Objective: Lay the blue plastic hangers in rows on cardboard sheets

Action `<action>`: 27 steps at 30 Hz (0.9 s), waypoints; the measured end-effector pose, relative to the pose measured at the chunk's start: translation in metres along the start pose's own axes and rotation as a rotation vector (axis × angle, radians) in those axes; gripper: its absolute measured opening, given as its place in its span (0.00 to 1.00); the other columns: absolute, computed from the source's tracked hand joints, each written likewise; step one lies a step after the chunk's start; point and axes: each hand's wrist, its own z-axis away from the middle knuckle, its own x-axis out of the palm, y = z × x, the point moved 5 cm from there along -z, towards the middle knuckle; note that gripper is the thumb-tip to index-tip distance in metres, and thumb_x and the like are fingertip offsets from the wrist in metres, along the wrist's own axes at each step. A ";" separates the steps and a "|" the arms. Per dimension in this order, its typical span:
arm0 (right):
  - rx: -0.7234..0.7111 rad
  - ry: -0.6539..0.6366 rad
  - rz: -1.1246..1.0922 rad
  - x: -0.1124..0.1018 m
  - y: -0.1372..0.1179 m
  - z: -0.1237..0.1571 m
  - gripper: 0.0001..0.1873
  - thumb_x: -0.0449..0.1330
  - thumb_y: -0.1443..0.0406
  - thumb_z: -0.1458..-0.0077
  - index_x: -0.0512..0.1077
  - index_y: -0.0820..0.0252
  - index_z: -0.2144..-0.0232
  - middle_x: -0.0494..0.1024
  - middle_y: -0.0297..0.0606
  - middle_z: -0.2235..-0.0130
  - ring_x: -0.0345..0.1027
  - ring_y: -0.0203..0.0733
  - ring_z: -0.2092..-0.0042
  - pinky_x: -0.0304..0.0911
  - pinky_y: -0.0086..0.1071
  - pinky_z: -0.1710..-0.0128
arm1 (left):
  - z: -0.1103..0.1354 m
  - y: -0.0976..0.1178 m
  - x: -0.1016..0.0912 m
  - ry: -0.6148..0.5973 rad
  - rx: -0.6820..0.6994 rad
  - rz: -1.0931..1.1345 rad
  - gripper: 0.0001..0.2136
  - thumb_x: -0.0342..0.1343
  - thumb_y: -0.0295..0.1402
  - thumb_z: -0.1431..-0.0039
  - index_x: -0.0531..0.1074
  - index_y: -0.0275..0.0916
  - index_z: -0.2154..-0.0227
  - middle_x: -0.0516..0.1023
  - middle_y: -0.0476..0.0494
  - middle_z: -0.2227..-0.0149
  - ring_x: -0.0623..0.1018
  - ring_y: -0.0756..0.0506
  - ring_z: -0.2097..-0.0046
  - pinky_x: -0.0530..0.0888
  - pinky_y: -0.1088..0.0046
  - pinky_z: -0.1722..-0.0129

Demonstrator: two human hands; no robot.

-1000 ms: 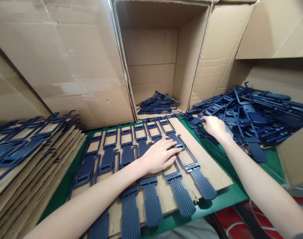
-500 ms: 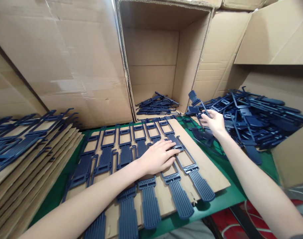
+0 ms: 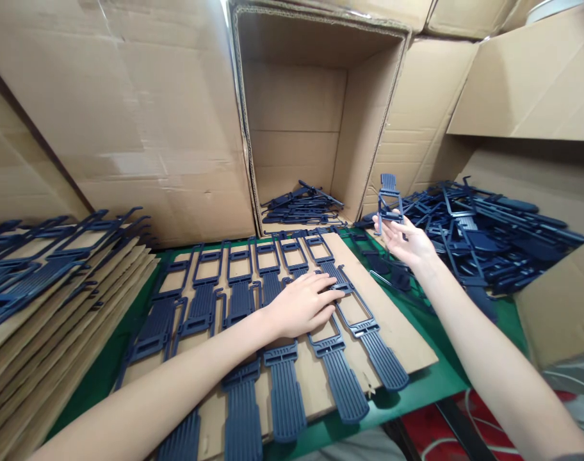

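Observation:
My left hand (image 3: 307, 303) lies with fingers outstretched on dark blue plastic parts, each with an open frame and a ribbed flat end, such as the ribbed part (image 3: 346, 381). They are laid in rows on a cardboard sheet (image 3: 407, 342). Above the green table, my right hand (image 3: 411, 242) is closed on the lower frame of one more such plastic part (image 3: 389, 186). Its ribbed end points up, and the fingers hide some of its frame.
A heap of blue parts (image 3: 503, 224) lies at the right. Fewer parts (image 3: 304, 203) are piled inside an open cardboard box (image 3: 296, 96). Cardboard sheets (image 3: 75, 326) bearing parts are stacked at the left. The green table (image 3: 446, 378) shows around the sheet.
The plastic part in my right hand has turned from a slant to nearly upright, with its frame now facing me. My left hand stays in place on the laid parts.

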 end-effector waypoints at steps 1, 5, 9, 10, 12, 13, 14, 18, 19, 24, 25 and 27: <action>-0.013 -0.013 0.025 0.004 -0.001 0.002 0.12 0.57 0.65 0.52 0.67 0.50 0.62 0.76 0.35 0.53 0.66 0.43 0.45 0.67 0.45 0.49 | 0.000 0.000 0.000 0.002 0.000 0.003 0.15 0.47 0.34 0.36 0.69 0.40 0.48 0.68 0.38 0.42 0.66 0.40 0.40 0.61 0.56 0.39; -0.056 -0.064 0.108 0.015 -0.005 0.007 0.19 0.55 0.63 0.51 0.65 0.44 0.54 0.73 0.32 0.48 0.67 0.42 0.45 0.66 0.47 0.49 | 0.000 0.000 0.000 0.007 0.003 0.002 0.16 0.47 0.34 0.36 0.69 0.40 0.48 0.68 0.38 0.42 0.67 0.40 0.40 0.61 0.56 0.39; -0.043 -0.119 0.142 0.020 -0.006 0.011 0.20 0.53 0.61 0.49 0.65 0.44 0.52 0.71 0.32 0.44 0.68 0.43 0.46 0.66 0.48 0.50 | 0.000 0.000 0.000 0.004 0.003 -0.009 0.16 0.47 0.34 0.36 0.69 0.40 0.48 0.68 0.38 0.42 0.67 0.40 0.40 0.61 0.56 0.39; -0.032 -0.132 0.125 0.021 -0.005 0.012 0.19 0.52 0.61 0.49 0.65 0.45 0.52 0.71 0.33 0.44 0.68 0.43 0.46 0.66 0.48 0.50 | 0.000 0.001 0.000 0.000 0.003 -0.010 0.16 0.47 0.34 0.36 0.69 0.40 0.48 0.68 0.38 0.42 0.67 0.39 0.40 0.61 0.56 0.39; -0.002 -0.150 0.055 0.022 -0.004 0.012 0.19 0.53 0.63 0.50 0.66 0.47 0.53 0.72 0.33 0.45 0.68 0.41 0.46 0.65 0.46 0.48 | -0.001 0.001 -0.001 -0.010 0.001 -0.015 0.16 0.47 0.34 0.36 0.69 0.39 0.48 0.68 0.38 0.42 0.67 0.39 0.40 0.61 0.56 0.39; 0.016 -0.154 0.012 0.022 -0.003 0.012 0.19 0.54 0.64 0.50 0.66 0.47 0.54 0.73 0.33 0.46 0.68 0.41 0.47 0.64 0.46 0.47 | -0.001 0.001 -0.001 -0.014 0.000 -0.018 0.16 0.47 0.34 0.36 0.69 0.39 0.48 0.68 0.38 0.42 0.67 0.39 0.40 0.61 0.56 0.39; 0.037 -0.154 -0.024 0.022 -0.002 0.011 0.20 0.55 0.65 0.51 0.66 0.48 0.54 0.74 0.33 0.48 0.70 0.41 0.48 0.65 0.45 0.47 | -0.001 0.001 -0.001 -0.016 -0.001 -0.021 0.16 0.47 0.34 0.36 0.69 0.39 0.47 0.68 0.38 0.42 0.67 0.39 0.40 0.61 0.56 0.39; 0.190 -0.113 -0.009 0.022 0.007 0.011 0.25 0.61 0.67 0.55 0.64 0.51 0.52 0.80 0.35 0.62 0.76 0.44 0.61 0.71 0.45 0.56 | -0.001 0.001 -0.001 -0.017 0.000 -0.024 0.16 0.47 0.34 0.36 0.69 0.39 0.48 0.68 0.39 0.42 0.66 0.39 0.40 0.61 0.56 0.39; 0.232 -0.094 0.011 0.021 0.009 0.012 0.26 0.62 0.67 0.55 0.64 0.52 0.51 0.81 0.35 0.66 0.77 0.44 0.65 0.72 0.43 0.60 | -0.001 0.001 -0.001 -0.019 -0.001 -0.022 0.16 0.47 0.34 0.36 0.69 0.39 0.48 0.68 0.39 0.42 0.67 0.39 0.40 0.61 0.56 0.39; 0.272 -0.040 0.029 0.016 0.008 0.012 0.18 0.61 0.59 0.51 0.70 0.57 0.57 0.73 0.30 0.79 0.68 0.36 0.78 0.70 0.33 0.71 | 0.000 0.001 0.001 -0.031 -0.004 -0.020 0.17 0.46 0.34 0.35 0.69 0.39 0.47 0.67 0.38 0.41 0.66 0.39 0.40 0.60 0.57 0.39; 0.219 -0.029 0.087 0.014 0.005 0.011 0.18 0.60 0.57 0.51 0.72 0.58 0.58 0.71 0.29 0.80 0.66 0.36 0.79 0.69 0.32 0.73 | 0.000 0.001 0.001 -0.034 -0.004 -0.021 0.17 0.46 0.34 0.35 0.69 0.38 0.47 0.67 0.38 0.41 0.66 0.39 0.40 0.60 0.57 0.39; 0.055 0.035 0.264 0.011 -0.001 0.010 0.18 0.60 0.54 0.52 0.74 0.59 0.63 0.67 0.28 0.82 0.62 0.35 0.80 0.65 0.32 0.76 | 0.000 0.000 0.002 -0.040 -0.005 -0.024 0.17 0.45 0.34 0.35 0.68 0.39 0.46 0.67 0.38 0.41 0.66 0.39 0.40 0.60 0.57 0.39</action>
